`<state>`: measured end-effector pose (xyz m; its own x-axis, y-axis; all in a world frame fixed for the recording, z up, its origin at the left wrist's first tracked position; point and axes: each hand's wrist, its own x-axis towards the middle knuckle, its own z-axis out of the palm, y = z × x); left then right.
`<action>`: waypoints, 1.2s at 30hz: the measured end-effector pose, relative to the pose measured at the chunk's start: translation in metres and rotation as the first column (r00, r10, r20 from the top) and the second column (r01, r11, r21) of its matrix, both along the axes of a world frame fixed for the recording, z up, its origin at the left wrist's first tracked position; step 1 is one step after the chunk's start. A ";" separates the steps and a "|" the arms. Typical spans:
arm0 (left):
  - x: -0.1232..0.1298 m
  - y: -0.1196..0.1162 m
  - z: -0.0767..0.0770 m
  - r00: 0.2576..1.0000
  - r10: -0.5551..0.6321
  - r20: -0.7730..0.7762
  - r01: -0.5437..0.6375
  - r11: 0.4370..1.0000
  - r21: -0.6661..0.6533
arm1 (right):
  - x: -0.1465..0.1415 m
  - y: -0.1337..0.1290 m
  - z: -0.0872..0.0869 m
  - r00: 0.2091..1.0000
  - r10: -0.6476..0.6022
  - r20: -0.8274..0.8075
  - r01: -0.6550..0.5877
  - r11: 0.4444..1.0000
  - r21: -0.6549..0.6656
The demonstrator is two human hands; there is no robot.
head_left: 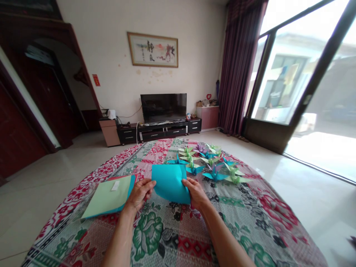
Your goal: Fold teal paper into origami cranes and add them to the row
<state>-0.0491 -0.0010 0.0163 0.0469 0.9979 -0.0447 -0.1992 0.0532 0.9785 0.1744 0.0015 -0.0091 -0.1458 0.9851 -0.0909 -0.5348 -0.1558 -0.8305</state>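
Background: tiled room, with a television (pixel 163 107) by the far wall. Left: on the flowered tablecloth (pixel 172 231), lay a paper stack (pixel 104 200), pale green uppermost, close to the left hand (pixel 139 193). Centre: between both hands, near the middle of the tablecloth, was held a blue sheet (pixel 169 181), pinched at its left edge by left thumb and fingers. Looked light, thin and flexible, easily creased; best taken lightly by opposite side edges. Faced broadly towards the viewer, with far edge towards the television and near edge bowed; appeared almost square, without a clear long axis. Right: pinched likewise by the right hand (pixel 198 193). Beyond and to the right, stood grouped paper cranes (pixel 215 176).
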 end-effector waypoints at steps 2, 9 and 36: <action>-0.001 0.001 -0.002 0.997 0.039 -0.065 -0.036 0.998 0.043 | 0.001 0.001 -0.002 0.999 -0.029 0.015 0.029 0.999 -0.015; 0.005 -0.003 0.003 0.995 -0.093 -0.017 0.094 0.996 0.011 | 0.002 0.000 -0.002 0.998 -0.004 0.059 0.002 0.999 0.044; -0.001 0.000 -0.002 0.997 -0.028 -0.078 0.024 0.999 -0.045 | 0.002 -0.003 -0.006 0.980 0.146 0.136 -0.156 0.986 0.063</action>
